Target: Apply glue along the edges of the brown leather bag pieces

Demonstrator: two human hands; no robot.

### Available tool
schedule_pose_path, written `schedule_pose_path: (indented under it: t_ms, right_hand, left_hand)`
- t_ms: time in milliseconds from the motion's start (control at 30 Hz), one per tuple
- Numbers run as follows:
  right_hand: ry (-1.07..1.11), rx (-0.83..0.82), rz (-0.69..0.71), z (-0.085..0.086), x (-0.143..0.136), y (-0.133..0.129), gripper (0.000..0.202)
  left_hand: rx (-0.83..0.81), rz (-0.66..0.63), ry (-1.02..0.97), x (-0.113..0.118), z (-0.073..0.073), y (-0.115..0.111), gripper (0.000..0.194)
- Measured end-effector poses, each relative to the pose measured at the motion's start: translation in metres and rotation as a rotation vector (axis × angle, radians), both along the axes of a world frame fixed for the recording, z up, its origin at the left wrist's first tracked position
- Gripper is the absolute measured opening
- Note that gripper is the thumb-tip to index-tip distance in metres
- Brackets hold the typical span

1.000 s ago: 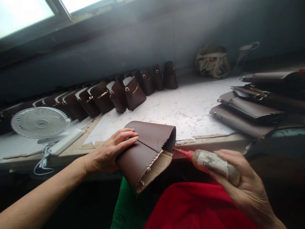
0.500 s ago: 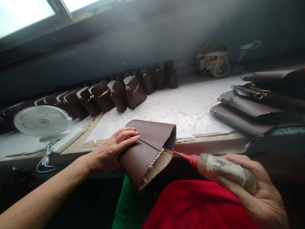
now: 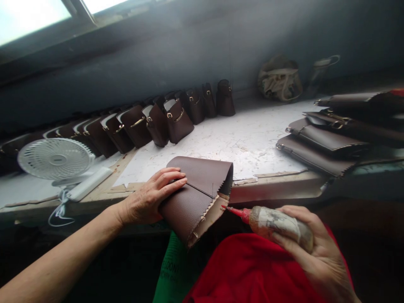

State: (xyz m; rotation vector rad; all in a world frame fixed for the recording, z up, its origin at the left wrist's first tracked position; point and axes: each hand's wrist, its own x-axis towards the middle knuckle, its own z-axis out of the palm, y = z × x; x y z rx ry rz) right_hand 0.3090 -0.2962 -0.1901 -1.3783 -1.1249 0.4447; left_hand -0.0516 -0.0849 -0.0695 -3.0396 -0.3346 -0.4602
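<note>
"At lower right, the bottle (image 3: pixel 280 225) has slid leftward, the right hand (image 3: pixel 323 250) clamped round it."

"Its long axis?"

"Slanting, nozzle (image 3: pixel 242 213) up-left; the left hand (image 3: pixel 153 195) grips the brown bag (image 3: pixel 191 202) at centre, opening toward lower right."

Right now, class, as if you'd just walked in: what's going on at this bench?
A person's left hand grips a brown bag piece at the near edge of the table, its zigzag-cut open end facing right. The right hand holds a worn bottle, its red nozzle pointed at the pale lining; whether the tip touches is hard to tell. Behind, brown bags stand in rows beyond a white fan; more lie stacked at right.
</note>
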Motion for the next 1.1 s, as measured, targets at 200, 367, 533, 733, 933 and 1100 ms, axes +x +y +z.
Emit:
schedule_pose_path:
  t_ms: [200, 367, 533, 733, 933, 1100]
  right_hand:
    - [-0.024, 0.004, -0.145, -0.003, 0.0, -0.003, 0.034]
    - [-0.028, 0.016, 0.021, -0.005, 0.001, -0.004, 0.032]
    - [-0.102, 0.036, -0.056, -0.008, 0.002, -0.002, 0.033]
    - [-0.074, 0.049, 0.005, -0.009, 0.003, 0.001, 0.034]
    - [-0.003, 0.094, -0.103, -0.001, 0.0, 0.011, 0.031]
    - [0.026, 0.003, -0.025, -0.001, 0.0, 0.005, 0.034]
  left_hand:
    - [0.003, -0.007, -0.01, 0.0, 0.0, -0.002, 0.084]
    - [0.004, -0.001, -0.005, -0.001, -0.003, -0.004, 0.089]
    - [0.039, 0.01, -0.021, -0.001, -0.005, -0.009, 0.088]
    - [0.048, 0.022, -0.028, -0.003, -0.008, -0.01, 0.093]
    - [0.051, 0.033, -0.025, -0.004, -0.008, -0.012, 0.095]
    - [0.054, 0.032, -0.041, -0.005, -0.01, -0.012, 0.093]
